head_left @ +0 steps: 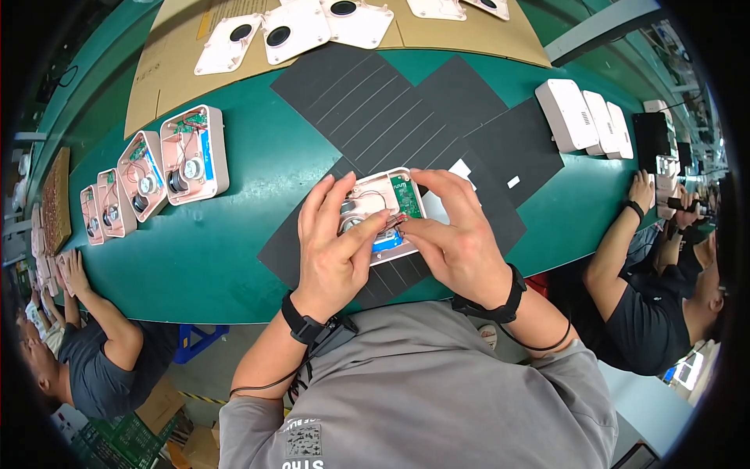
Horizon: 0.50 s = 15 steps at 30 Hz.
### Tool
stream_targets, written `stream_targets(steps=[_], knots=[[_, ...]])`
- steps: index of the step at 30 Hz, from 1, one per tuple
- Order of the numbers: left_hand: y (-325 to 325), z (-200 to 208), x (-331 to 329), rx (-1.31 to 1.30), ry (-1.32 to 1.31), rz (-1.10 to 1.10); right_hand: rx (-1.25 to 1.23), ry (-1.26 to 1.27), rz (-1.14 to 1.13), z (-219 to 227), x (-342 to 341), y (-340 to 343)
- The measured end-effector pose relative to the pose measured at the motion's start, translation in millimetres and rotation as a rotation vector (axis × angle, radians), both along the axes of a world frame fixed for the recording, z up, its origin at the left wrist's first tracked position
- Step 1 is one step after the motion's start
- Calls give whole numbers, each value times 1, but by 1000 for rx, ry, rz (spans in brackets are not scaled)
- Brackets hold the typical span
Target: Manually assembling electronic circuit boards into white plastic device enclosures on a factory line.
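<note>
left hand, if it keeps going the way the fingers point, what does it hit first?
The left hand points up and slightly right over the open pink housing. Past it, likely the dark foam sheets, then a white cover; depth is unclear.

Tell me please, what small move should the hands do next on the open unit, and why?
Probably press the red wires down into the open casing. The right hand pinches them beside the green circuit board, and the left hand steadies the casing on the black mat.

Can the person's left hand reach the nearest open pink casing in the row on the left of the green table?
Probably yes. The left hand rests on the opened white casing; between it and the nearest open pink casing lies only bare green table, nothing blocking.
</note>
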<state>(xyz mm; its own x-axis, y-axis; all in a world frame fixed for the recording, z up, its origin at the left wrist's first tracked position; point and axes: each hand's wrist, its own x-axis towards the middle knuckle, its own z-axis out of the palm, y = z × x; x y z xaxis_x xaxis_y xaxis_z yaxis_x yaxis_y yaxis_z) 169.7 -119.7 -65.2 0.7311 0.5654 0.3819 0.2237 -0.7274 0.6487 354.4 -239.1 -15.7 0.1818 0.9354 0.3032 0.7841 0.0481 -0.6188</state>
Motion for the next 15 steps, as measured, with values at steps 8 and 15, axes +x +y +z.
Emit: stream_targets(steps=[8, 15], knots=[[-1, -1, 2, 31, 1, 4, -73, -65, -53, -3, -5, 14], [-3, 1, 2, 14, 16, 1, -40, 46, -134, -11, -10, 12]])
